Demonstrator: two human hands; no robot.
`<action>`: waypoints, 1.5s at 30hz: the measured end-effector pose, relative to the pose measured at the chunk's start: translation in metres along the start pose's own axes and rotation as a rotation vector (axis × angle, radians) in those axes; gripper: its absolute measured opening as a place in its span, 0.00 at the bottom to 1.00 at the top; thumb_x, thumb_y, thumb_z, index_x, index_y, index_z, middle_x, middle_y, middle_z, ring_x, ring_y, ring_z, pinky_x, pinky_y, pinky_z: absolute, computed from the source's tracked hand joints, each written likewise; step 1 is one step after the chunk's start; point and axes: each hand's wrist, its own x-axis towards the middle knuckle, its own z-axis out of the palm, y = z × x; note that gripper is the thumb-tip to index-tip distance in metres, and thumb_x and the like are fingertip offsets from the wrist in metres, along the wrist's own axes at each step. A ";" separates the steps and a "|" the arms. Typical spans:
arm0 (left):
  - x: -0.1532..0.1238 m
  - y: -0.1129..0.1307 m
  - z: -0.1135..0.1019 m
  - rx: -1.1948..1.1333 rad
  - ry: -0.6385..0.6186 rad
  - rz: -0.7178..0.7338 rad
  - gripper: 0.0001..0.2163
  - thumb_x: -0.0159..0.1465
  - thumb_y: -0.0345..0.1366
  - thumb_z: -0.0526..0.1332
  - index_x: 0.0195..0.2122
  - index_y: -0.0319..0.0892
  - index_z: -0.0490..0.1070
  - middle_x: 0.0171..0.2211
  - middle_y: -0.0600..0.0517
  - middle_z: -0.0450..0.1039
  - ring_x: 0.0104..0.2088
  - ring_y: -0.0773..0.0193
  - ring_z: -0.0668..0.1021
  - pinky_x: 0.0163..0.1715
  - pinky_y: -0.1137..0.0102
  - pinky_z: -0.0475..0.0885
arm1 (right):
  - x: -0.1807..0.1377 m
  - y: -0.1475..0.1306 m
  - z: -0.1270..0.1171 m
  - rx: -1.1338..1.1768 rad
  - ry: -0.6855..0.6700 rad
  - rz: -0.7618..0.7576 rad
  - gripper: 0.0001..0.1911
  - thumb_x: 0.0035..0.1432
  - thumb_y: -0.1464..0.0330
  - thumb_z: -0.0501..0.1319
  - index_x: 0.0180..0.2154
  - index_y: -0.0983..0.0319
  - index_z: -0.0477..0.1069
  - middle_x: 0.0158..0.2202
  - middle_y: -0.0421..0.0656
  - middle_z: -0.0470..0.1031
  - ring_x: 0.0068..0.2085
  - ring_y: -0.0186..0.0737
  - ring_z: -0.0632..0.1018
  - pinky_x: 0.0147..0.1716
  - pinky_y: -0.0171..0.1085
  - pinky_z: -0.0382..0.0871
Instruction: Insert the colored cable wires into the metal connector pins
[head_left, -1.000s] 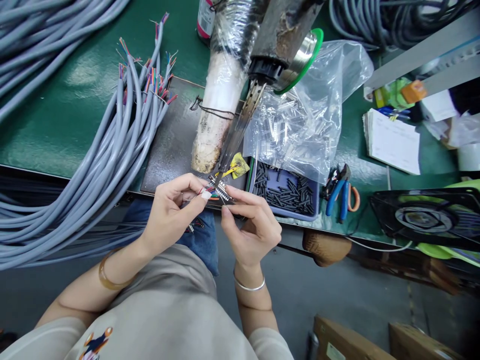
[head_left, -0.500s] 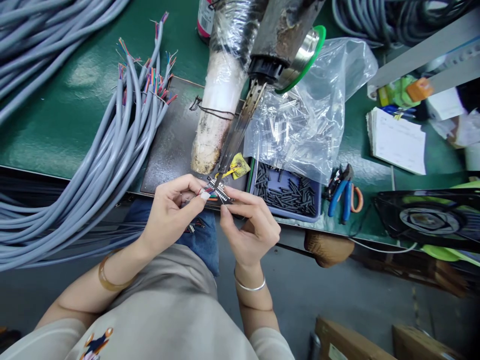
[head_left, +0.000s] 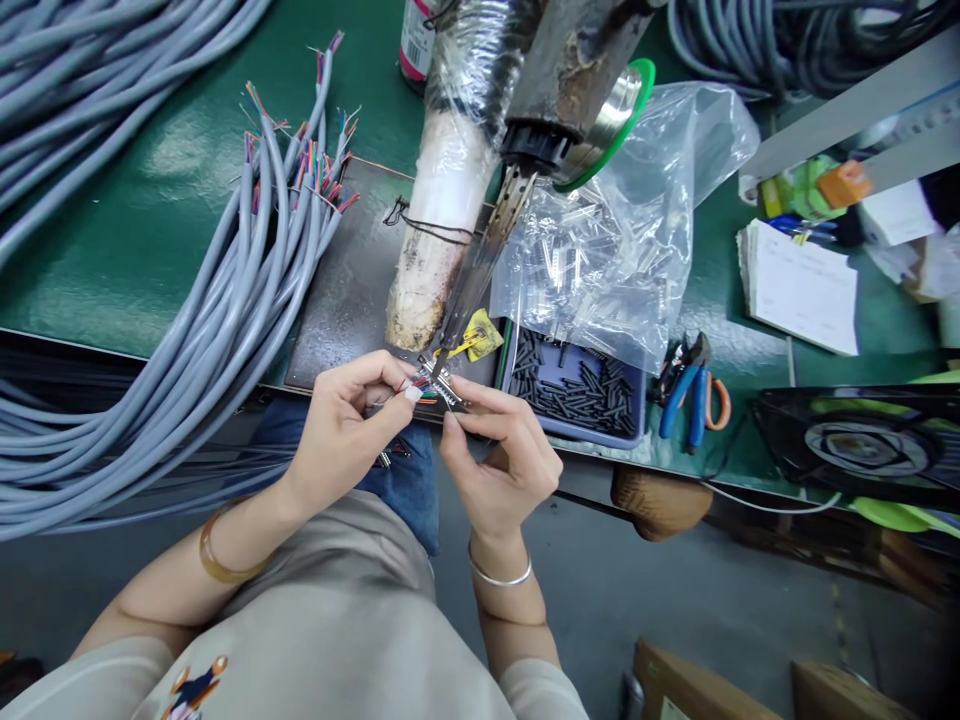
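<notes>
My left hand is closed, thumb and index finger pinching thin coloured wires. From the right, my right hand pinches the end of a small metal multi-pin connector. The wires lie against the connector's pins. Just above both hands, the tip of a soldering iron slants down and meets the connector, though whether it touches a wire is too small to tell. A yellow sponge piece and a thin yellow strip are beside the tip.
Grey cables with stripped ends lie left. A wrapped white tube and solder spool stand behind the hands. To the right are a blue tray of black sleeves, a plastic bag of connectors, blue-handled cutters and a black fan.
The whole view has shifted slightly. Both hands keep their pinch at the iron's tip, with hardly any visible movement.
</notes>
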 end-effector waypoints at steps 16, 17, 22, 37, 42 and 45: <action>0.000 -0.002 -0.003 0.000 -0.029 -0.003 0.08 0.59 0.30 0.66 0.24 0.39 0.71 0.30 0.53 0.77 0.25 0.72 0.72 0.25 0.78 0.67 | -0.003 -0.001 -0.001 -0.066 -0.003 -0.060 0.09 0.59 0.77 0.69 0.36 0.58 0.74 0.45 0.43 0.85 0.40 0.38 0.86 0.37 0.36 0.83; 0.000 -0.003 -0.003 -0.005 -0.034 -0.015 0.08 0.59 0.31 0.66 0.24 0.39 0.71 0.30 0.53 0.77 0.25 0.72 0.72 0.25 0.78 0.67 | -0.003 0.000 -0.002 -0.075 -0.009 -0.073 0.09 0.59 0.77 0.69 0.36 0.58 0.74 0.45 0.43 0.85 0.40 0.38 0.86 0.37 0.35 0.83; -0.003 -0.005 -0.003 -0.009 -0.053 -0.038 0.08 0.59 0.31 0.66 0.24 0.39 0.71 0.30 0.52 0.77 0.25 0.72 0.72 0.25 0.77 0.66 | -0.005 0.000 -0.003 -0.124 0.011 -0.115 0.10 0.59 0.78 0.70 0.38 0.59 0.74 0.44 0.44 0.86 0.41 0.37 0.86 0.39 0.34 0.82; 0.000 0.002 -0.004 0.013 -0.033 0.020 0.07 0.59 0.29 0.66 0.25 0.39 0.71 0.30 0.54 0.76 0.23 0.74 0.71 0.23 0.78 0.66 | 0.002 -0.001 -0.001 -0.069 0.045 -0.066 0.10 0.59 0.78 0.69 0.37 0.58 0.74 0.42 0.42 0.86 0.39 0.38 0.86 0.37 0.36 0.83; 0.002 -0.002 -0.005 0.012 -0.070 -0.039 0.07 0.58 0.31 0.66 0.24 0.39 0.71 0.29 0.52 0.77 0.26 0.70 0.73 0.24 0.76 0.67 | -0.002 0.003 -0.002 -0.125 -0.017 -0.152 0.11 0.59 0.79 0.69 0.38 0.58 0.74 0.42 0.43 0.86 0.39 0.37 0.87 0.35 0.33 0.83; 0.000 -0.002 -0.006 0.009 -0.076 -0.059 0.07 0.58 0.32 0.67 0.24 0.39 0.72 0.29 0.51 0.77 0.24 0.71 0.72 0.22 0.76 0.65 | -0.003 0.004 -0.003 -0.145 -0.012 -0.183 0.11 0.59 0.79 0.69 0.38 0.59 0.74 0.43 0.44 0.86 0.40 0.37 0.87 0.37 0.32 0.83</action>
